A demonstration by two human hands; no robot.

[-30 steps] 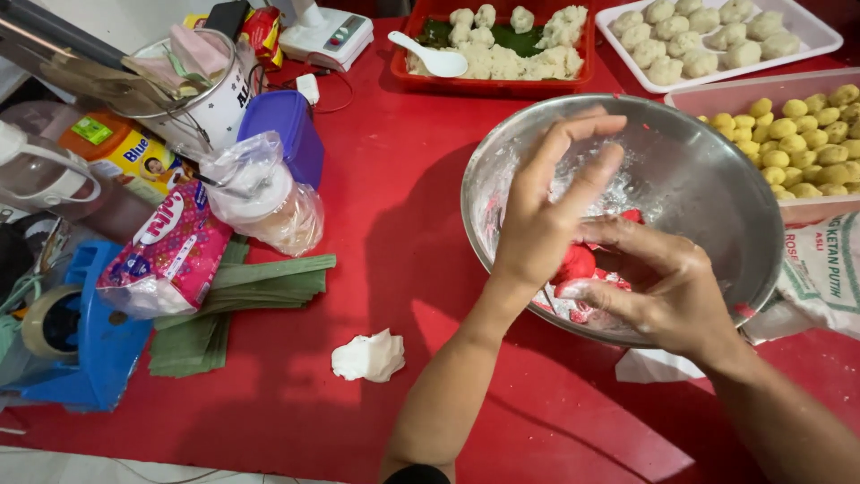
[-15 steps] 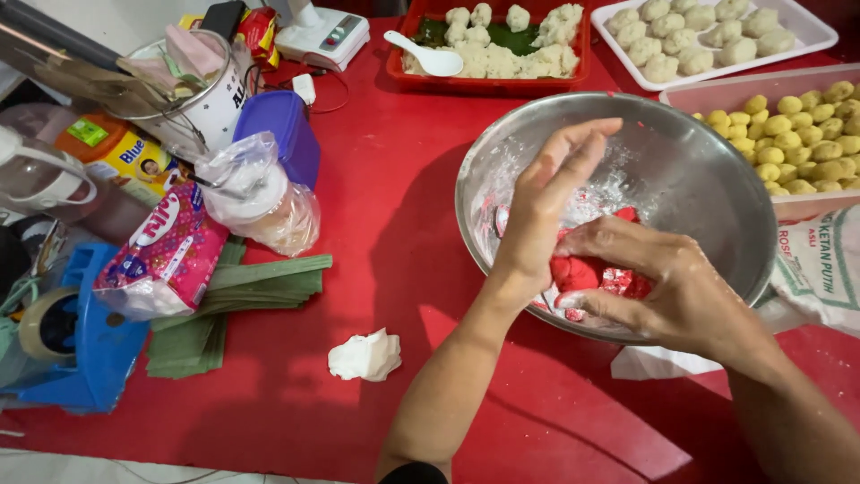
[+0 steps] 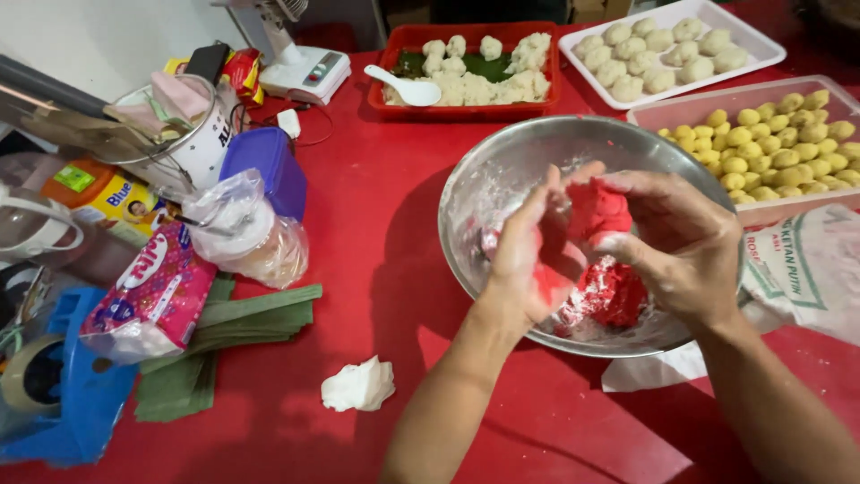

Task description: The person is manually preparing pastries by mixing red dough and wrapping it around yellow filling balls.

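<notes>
Over the steel bowl point(image 3: 502, 170), the left hand point(image 3: 537, 255) and right hand point(image 3: 681, 242) close around one red dough piece point(image 3: 596, 211); more dough point(image 3: 614, 291) remains unshaped below.

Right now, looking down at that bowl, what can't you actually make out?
- Head view: the shape of the red dough, mostly covered by the left hand and right hand.
- Bottom of the steel bowl: hidden behind both hands.
- Tray of yellow balls: cut off by the right edge.
</notes>
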